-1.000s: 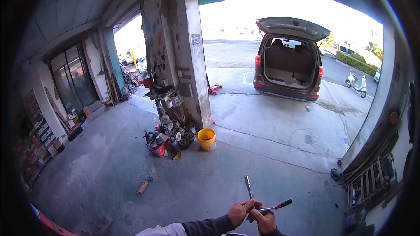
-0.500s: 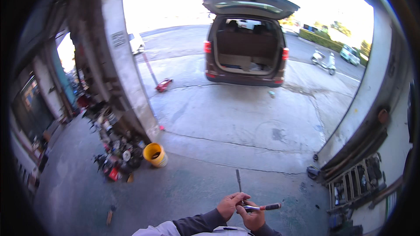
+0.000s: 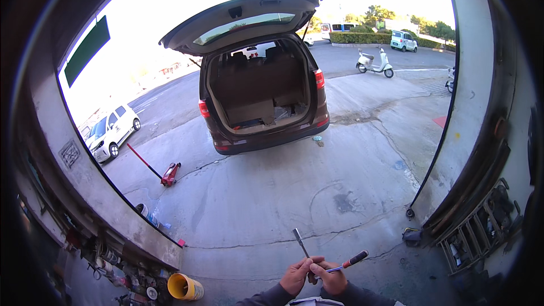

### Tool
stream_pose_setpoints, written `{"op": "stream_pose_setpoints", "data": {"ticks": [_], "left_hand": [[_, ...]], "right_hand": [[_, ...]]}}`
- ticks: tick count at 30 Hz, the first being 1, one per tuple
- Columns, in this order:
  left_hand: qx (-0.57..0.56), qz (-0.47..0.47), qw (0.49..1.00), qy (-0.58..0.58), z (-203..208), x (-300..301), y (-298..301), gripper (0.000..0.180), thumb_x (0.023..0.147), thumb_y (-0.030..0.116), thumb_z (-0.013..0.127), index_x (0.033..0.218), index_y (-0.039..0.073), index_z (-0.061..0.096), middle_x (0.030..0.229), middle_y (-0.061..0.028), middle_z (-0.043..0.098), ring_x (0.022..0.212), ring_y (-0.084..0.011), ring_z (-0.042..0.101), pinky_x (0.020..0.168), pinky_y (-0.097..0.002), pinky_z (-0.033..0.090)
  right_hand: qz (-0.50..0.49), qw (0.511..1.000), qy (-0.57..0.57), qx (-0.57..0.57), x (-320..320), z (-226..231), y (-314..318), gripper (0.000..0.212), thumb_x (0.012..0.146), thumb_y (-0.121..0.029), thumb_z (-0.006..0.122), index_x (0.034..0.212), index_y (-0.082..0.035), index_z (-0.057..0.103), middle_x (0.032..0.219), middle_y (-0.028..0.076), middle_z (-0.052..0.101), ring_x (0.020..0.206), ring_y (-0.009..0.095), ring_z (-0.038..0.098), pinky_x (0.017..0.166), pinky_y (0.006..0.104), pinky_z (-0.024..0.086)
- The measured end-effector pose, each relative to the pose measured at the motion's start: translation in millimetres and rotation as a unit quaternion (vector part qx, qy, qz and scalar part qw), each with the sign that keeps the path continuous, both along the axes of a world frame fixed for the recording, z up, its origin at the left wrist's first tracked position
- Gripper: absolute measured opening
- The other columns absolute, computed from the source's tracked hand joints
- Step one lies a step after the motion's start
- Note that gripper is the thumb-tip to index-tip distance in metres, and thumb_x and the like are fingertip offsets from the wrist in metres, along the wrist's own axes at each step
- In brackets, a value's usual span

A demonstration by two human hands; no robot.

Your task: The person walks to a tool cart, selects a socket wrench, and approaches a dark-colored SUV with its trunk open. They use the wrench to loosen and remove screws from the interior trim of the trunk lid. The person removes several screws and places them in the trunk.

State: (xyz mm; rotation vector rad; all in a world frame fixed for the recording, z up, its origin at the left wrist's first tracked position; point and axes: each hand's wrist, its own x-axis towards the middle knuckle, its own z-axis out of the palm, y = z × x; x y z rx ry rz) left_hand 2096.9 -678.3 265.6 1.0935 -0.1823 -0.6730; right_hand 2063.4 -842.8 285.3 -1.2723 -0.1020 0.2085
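Both my hands are close together at the lower middle of the view, chest-high above the floor. My left hand (image 3: 294, 277) is closed around the lower part of a metal extension bar (image 3: 302, 245), which points up and away with a thicker, socket-like tip. Right beside it, my right hand (image 3: 334, 281) grips a ratchet wrench (image 3: 355, 259), whose red and black handle sticks out to the right. My fingers cover where the bar and the wrench meet, so I cannot tell whether they are joined.
Ahead, a dark brown car (image 3: 266, 140) stands with its tailgate (image 3: 243, 20) raised. A red floor jack (image 3: 170, 174) is left of it. A yellow bucket (image 3: 198, 291) and piled parts (image 3: 127, 290) lie near left; a metal rack (image 3: 473, 238) leans at right. A scooter (image 3: 375, 63) is farther off.
The car looks larger and farther left, and the bucket has slid lower in view, as I have moved forward. Both hands still hold the tools, and the bar now tilts more to the left.
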Motion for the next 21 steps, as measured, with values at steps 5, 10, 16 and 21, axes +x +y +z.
{"op": "stream_pose_setpoints", "data": {"ticks": [5,10,16,21], "left_hand": [[0.075,0.115,0.988,-0.064,23,154,-41,0.049,0.113,0.032,0.034,0.143,-0.002,0.051,0.112,-0.0099,0.064,0.086,-0.0164,0.060,0.078,-0.0326,0.052],[0.005,0.227,0.973,-0.048,19,264,-64,0.055,0.112,0.033,0.021,0.139,-0.005,0.050,0.123,-0.0144,0.063,0.109,-0.0228,0.061,0.095,-0.0360,0.048],[-0.023,0.288,0.957,-0.003,-15,434,-111,0.038,0.108,0.030,0.037,0.111,0.001,0.060,0.105,-0.0120,0.066,0.092,-0.0224,0.063,0.083,-0.0367,0.050],[-0.047,0.324,0.945,0.028,-7,600,-162,0.028,0.104,0.025,0.048,0.101,0.001,0.062,0.093,-0.0110,0.067,0.081,-0.0201,0.062,0.074,-0.0339,0.050]], "right_hand": [[0.080,0.997,-0.011,0.012,184,15,-37,0.033,0.108,-0.025,0.051,0.095,0.002,0.065,0.080,0.004,0.063,0.070,0.011,0.057,0.063,0.0266,0.045],[0.112,0.990,0.012,0.080,320,28,-52,0.029,0.107,-0.022,0.050,0.097,0.002,0.065,0.078,0.002,0.059,0.067,0.009,0.052,0.063,0.0261,0.044],[0.072,0.994,0.062,0.048,490,2,-97,0.029,0.106,-0.022,0.051,0.096,0.002,0.064,0.075,0.002,0.059,0.066,0.009,0.054,0.062,0.0254,0.045],[-0.019,0.996,0.079,0.029,631,10,-156,0.031,0.105,-0.024,0.052,0.090,0.001,0.063,0.074,0.003,0.059,0.064,0.010,0.053,0.060,0.0263,0.043]]}}
